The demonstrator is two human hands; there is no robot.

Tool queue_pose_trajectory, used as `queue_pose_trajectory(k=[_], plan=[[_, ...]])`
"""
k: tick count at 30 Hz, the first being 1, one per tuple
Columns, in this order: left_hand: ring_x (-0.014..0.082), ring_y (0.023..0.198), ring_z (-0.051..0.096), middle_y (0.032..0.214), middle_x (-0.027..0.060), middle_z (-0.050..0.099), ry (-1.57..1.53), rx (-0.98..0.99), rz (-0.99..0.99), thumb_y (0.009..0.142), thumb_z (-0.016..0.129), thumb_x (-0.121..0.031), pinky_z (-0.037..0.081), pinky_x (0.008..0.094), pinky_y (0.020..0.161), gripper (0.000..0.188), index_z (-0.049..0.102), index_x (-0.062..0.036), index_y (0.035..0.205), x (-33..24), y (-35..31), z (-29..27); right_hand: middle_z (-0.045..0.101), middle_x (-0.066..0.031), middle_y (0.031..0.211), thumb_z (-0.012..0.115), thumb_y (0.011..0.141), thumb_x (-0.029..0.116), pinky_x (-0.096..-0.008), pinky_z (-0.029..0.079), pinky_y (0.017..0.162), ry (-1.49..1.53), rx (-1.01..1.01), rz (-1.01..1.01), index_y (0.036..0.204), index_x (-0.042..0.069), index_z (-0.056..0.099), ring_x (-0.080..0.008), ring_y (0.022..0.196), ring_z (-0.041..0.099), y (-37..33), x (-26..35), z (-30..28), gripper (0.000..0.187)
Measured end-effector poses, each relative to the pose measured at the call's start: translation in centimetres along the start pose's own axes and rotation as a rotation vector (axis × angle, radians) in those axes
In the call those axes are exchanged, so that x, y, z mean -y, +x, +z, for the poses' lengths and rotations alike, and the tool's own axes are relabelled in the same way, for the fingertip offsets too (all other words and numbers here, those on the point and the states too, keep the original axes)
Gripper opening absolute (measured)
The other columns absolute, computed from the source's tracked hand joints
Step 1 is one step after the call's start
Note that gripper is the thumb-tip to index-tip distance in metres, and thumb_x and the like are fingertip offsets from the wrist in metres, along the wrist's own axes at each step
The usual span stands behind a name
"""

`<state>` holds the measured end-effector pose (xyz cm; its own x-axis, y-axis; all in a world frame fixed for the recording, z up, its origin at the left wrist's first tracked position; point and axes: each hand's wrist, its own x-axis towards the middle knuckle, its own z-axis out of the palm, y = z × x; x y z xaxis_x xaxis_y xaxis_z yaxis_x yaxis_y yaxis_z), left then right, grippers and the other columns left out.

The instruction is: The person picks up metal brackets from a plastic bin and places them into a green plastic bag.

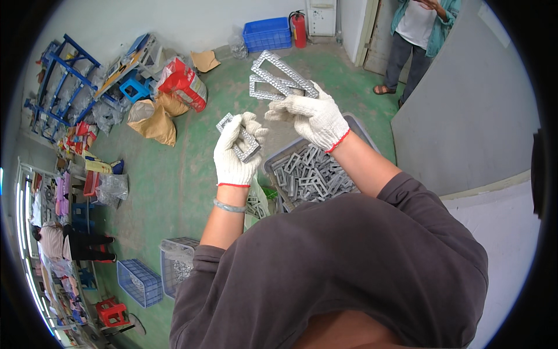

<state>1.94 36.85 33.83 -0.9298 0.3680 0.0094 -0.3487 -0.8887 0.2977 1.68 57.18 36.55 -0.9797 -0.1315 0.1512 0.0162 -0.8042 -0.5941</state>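
White knit gloves with red cuffs cover both hands. My left hand [237, 152] is closed around a grey rectangular metal frame [250, 145], which sticks out past the thumb and fingers. Higher and to the right, my right hand [317, 116] grips a few overlapping silvery rectangular frames [279, 72] with a bumpy surface and open middles. Below the right hand stands a grey plastic crate [363, 131] heaped with many similar grey metal frames [311, 174]. Next to it, a pale green bag [260, 200] holds more pieces, partly hidden by my left arm.
A grey partition [465, 116] rises at right, with a standing person [415, 41] beyond it. Blue crates [139, 282] and red stools [112, 311] are at lower left. Sacks [152, 121] and a blue rack [67, 81] lie far left; a fire extinguisher [298, 29] stands at the back wall.
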Motion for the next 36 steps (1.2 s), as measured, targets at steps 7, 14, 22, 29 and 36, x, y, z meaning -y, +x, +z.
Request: queue_pose_trajectory(k=[7,14,22,29,36], plan=[[0.0268,0.101,0.064,0.11,0.015,0.065,0.139,-0.023,0.023,0.098,0.062,-0.021,0.054,0.0456,0.091,0.024,0.059,-0.0015,0.112,1.6,-1.3,4.9,0.069,-0.0176,0.105,0.077,0.078,0.003,-0.0375,0.058,0.083,-0.809,-0.155,-0.254,0.113,-0.003,0.057,-0.0261,0.094,0.07,-1.3,-0.6,1.6,0.04],[0.0261,0.103,0.064,0.112,0.0103,0.065,0.35,0.009,0.115,0.097,0.062,-0.015,0.052,0.0452,0.097,0.022,0.058,-0.0063,0.116,2.2,0.4,3.8,0.065,-0.0164,0.124,0.078,0.075,0.007,-0.0358,0.052,0.095,-1.591,0.217,-0.779,0.115,0.005,0.062,-0.0253,0.113,0.065,-1.4,-1.1,0.7,0.043],[0.0328,0.112,0.062,0.121,0.0176,0.063,0.118,-0.005,0.059,0.098,0.057,-0.014,0.049,0.0521,0.102,0.028,0.055,-0.0024,0.124,1.1,-0.5,1.4,0.064,-0.0152,0.118,0.087,0.067,0.002,-0.0336,0.052,0.092,-0.756,0.043,0.051,0.124,-0.002,0.052,-0.0182,0.106,0.062,-2.9,0.7,1.5,0.067],[0.0348,0.11,0.063,0.12,0.02,0.064,0.096,0.037,0.05,0.099,0.055,-0.019,0.051,0.052,0.097,0.028,0.057,-0.0042,0.123,0.2,-1.2,1.4,0.059,-0.023,0.121,0.062,0.093,0.005,-0.0481,0.055,0.09,0.054,0.107,0.109,0.119,-0.006,0.052,-0.0363,0.108,0.063,-2.4,0.1,0.5,0.03],[0.0345,0.105,0.062,0.118,0.0196,0.065,0.03,-0.018,0.053,0.099,0.056,-0.026,0.05,0.0489,0.095,0.029,0.06,-0.0058,0.119,-0.7,-2.0,0.3,0.057,-0.0312,0.121,0.05,0.103,0.021,-0.0608,0.055,0.086,0.14,0.027,0.131,0.116,-0.001,0.055,-0.0448,0.105,0.062,-1.9,0.6,1.7,0.026]])
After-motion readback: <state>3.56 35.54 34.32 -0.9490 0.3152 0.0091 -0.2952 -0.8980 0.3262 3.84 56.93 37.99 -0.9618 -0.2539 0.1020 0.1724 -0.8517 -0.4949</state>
